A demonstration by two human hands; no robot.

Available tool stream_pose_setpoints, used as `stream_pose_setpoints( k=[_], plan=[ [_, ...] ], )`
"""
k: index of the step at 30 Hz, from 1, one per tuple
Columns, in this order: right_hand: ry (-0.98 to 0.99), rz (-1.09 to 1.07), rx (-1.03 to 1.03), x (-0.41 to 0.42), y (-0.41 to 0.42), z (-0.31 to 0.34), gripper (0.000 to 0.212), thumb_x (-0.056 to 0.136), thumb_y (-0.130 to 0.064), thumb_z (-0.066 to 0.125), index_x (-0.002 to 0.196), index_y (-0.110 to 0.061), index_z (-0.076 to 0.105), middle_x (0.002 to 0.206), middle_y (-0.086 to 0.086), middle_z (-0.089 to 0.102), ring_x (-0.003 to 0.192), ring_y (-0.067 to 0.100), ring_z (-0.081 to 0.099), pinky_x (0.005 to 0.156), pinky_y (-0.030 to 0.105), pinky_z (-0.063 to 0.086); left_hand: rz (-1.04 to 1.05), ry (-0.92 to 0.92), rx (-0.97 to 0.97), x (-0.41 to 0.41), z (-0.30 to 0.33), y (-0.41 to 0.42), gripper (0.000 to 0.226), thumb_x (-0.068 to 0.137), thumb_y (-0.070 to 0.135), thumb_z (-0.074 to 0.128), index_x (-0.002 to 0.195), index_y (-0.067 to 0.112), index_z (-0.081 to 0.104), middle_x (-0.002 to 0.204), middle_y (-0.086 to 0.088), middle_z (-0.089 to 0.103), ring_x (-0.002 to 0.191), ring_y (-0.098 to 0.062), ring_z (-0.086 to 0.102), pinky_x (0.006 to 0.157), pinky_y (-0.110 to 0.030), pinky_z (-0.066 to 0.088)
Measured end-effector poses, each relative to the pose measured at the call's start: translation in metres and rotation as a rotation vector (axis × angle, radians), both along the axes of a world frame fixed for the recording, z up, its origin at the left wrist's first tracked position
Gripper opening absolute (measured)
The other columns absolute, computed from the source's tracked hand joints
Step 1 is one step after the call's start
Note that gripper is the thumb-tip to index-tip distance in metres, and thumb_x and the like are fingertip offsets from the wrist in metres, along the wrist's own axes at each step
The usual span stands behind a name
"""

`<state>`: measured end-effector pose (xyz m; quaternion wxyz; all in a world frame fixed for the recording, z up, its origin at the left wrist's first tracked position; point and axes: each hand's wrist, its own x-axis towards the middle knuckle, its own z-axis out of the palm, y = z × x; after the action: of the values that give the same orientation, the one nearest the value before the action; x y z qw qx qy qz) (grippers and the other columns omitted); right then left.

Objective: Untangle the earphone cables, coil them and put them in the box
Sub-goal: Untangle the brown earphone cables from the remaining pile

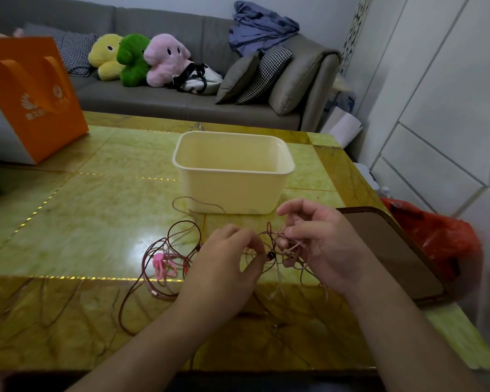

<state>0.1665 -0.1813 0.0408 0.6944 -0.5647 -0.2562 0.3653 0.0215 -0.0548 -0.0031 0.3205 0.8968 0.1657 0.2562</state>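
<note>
While both hands pinch the tangled earphone cables near the counter's front edge, the box stands just beyond.

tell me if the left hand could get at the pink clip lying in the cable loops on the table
Probably yes. The pink plastic clip lies in the open on the yellow-green table, just left of the left hand, with nothing over it. But that hand is pinching the tangled earphone cables and would have to let go first.

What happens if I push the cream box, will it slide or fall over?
The cream box looks like thin plastic with nothing visible inside, so it is probably light. On the glossy table it would likely slide easily. Its wide base makes tipping unlikely.
</note>
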Motion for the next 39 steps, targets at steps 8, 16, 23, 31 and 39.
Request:
stream_pose_setpoints(
  k=[8,16,23,31,39],
  plan=[
    [0.049,-0.045,0.025,-0.001,0.001,0.000,0.033,0.087,0.022,0.047,0.103,-0.001,0.065,0.069,0.002,0.044,0.061,0.023,0.059,0.052,0.036,0.040,-0.044,0.099,-0.425,0.001,0.005,-0.002,0.032,0.099,0.039,0.062,0.074,0.022,0.072,0.073,0.003,0.070,0.070,-0.011,0.067,0.062,-0.031,0.053],
    [0.038,-0.046,0.015,-0.003,0.003,0.002,0.032,0.087,0.022,0.047,0.105,0.001,0.064,0.067,0.002,0.045,0.061,0.023,0.059,0.051,0.037,0.040,0.003,0.130,-0.848,0.004,0.018,-0.006,0.035,0.099,0.028,0.069,0.079,0.002,0.079,0.080,-0.007,0.078,0.077,-0.034,0.079,0.067,-0.049,0.066],
    [0.048,-0.035,0.028,-0.003,0.004,0.001,0.032,0.087,0.024,0.047,0.105,0.003,0.064,0.068,0.004,0.045,0.061,0.024,0.059,0.046,0.033,0.047,-0.067,0.052,-1.122,0.004,0.019,-0.007,0.018,0.097,0.007,0.072,0.085,-0.006,0.066,0.088,-0.030,0.074,0.089,-0.034,0.080,0.066,-0.041,0.066],
    [0.040,-0.038,0.013,-0.003,0.003,0.000,0.032,0.087,0.023,0.048,0.105,0.002,0.064,0.069,0.003,0.044,0.061,0.023,0.059,0.050,0.037,0.043,-0.038,0.000,-0.985,0.004,0.012,-0.003,0.017,0.088,-0.008,0.075,0.094,0.003,0.063,0.094,-0.017,0.080,0.083,-0.032,0.078,0.062,-0.024,0.057],
    [-0.041,-0.080,-0.048,-0.003,0.003,-0.001,0.031,0.087,0.023,0.052,0.102,0.000,0.066,0.067,0.002,0.042,0.062,0.024,0.059,0.053,0.038,0.043,0.021,-0.130,-0.846,0.001,0.020,0.002,0.017,0.087,0.012,0.084,0.100,0.014,0.072,0.089,-0.007,0.081,0.082,-0.027,0.078,0.078,-0.062,0.060]
  ],
)
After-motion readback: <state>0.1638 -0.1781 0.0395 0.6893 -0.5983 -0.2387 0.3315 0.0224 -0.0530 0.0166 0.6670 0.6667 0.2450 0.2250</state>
